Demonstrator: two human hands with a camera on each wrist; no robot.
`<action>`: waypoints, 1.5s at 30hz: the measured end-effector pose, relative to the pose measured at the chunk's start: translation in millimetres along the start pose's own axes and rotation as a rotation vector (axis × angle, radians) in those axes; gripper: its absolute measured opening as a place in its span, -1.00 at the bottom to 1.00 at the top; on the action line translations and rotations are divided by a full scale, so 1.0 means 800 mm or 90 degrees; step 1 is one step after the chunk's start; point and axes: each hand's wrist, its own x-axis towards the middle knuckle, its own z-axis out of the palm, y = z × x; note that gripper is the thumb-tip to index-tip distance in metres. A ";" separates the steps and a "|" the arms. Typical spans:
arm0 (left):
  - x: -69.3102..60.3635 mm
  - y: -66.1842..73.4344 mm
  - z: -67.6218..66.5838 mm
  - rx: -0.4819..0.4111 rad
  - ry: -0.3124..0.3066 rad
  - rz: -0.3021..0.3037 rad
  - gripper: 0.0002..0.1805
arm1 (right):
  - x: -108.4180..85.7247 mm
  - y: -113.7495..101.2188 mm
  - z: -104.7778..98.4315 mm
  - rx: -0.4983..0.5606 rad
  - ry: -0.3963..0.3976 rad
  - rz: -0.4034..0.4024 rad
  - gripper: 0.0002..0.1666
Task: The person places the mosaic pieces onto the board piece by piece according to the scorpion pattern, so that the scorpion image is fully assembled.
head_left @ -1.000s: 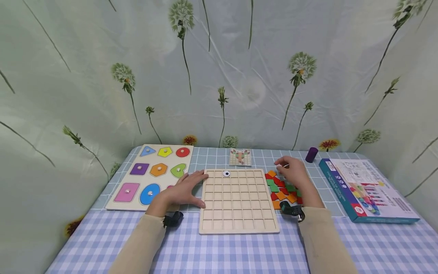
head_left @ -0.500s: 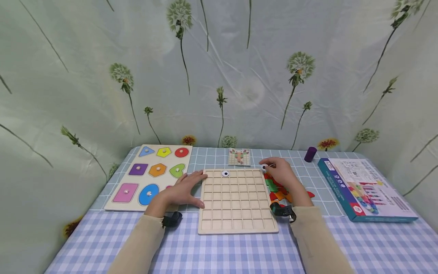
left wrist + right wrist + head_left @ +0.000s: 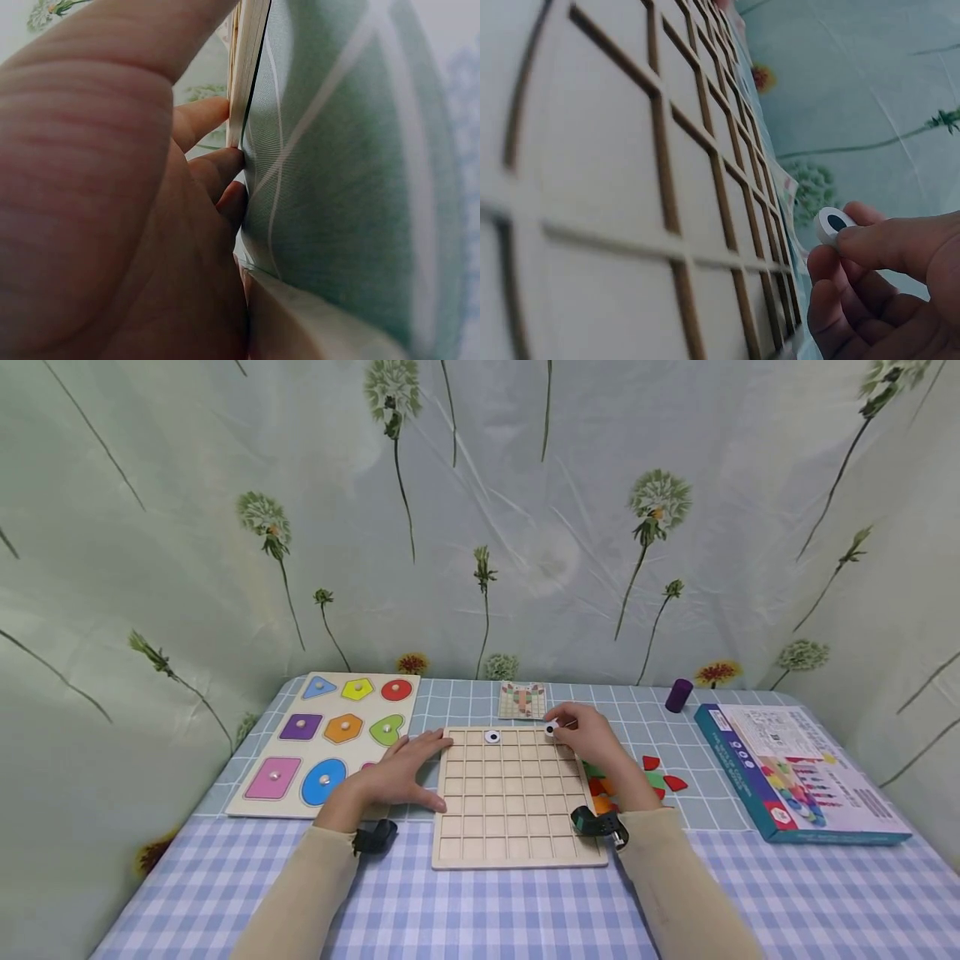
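A wooden grid board (image 3: 517, 797) lies flat in the middle, with one round white eye piece (image 3: 492, 737) in its far row. The left hand (image 3: 393, 777) rests along the board's left edge, fingers extended and thumb apart; its fingertips touch the edge in the left wrist view. Between thumb and fingers, the right hand (image 3: 592, 739) pinches a second white eye piece (image 3: 551, 727) over the board's far right part. The right wrist view shows this eye piece (image 3: 832, 225) clearly, held upright beside the board (image 3: 607, 150). Red, green and orange pieces (image 3: 651, 781) lie partly under the right forearm.
A board of knobbed coloured shapes (image 3: 330, 743) lies at the left. Beyond the grid is a small pattern card (image 3: 522, 701). At the right are a purple cylinder (image 3: 678, 696) and a flat box (image 3: 806, 777). A patterned curtain hangs behind the table.
The right hand has moved left from above the loose pieces to the board's far right part, carrying an eye piece. The left hand has stayed at the board's edge.
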 end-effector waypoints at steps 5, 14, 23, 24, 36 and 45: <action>-0.001 0.000 -0.002 0.009 0.006 0.008 0.17 | 0.002 -0.010 0.010 0.001 -0.027 -0.007 -0.71; -0.002 0.001 -0.003 0.007 0.004 0.012 0.17 | 0.005 -0.018 0.026 -0.022 -0.041 -0.040 -0.74; -0.002 0.000 -0.004 0.008 0.005 0.023 0.18 | 0.008 -0.017 0.037 -0.043 -0.018 -0.038 -0.73; -0.001 0.000 -0.004 0.007 0.004 0.021 0.18 | 0.008 -0.017 0.038 -0.042 -0.016 -0.037 -0.73; -0.003 0.000 -0.002 -0.002 0.005 0.020 0.17 | 0.009 -0.014 0.043 -0.046 -0.005 -0.014 -0.71; -0.002 0.001 -0.002 -0.010 0.000 0.015 0.17 | 0.010 -0.012 0.043 -0.057 -0.003 -0.009 -0.73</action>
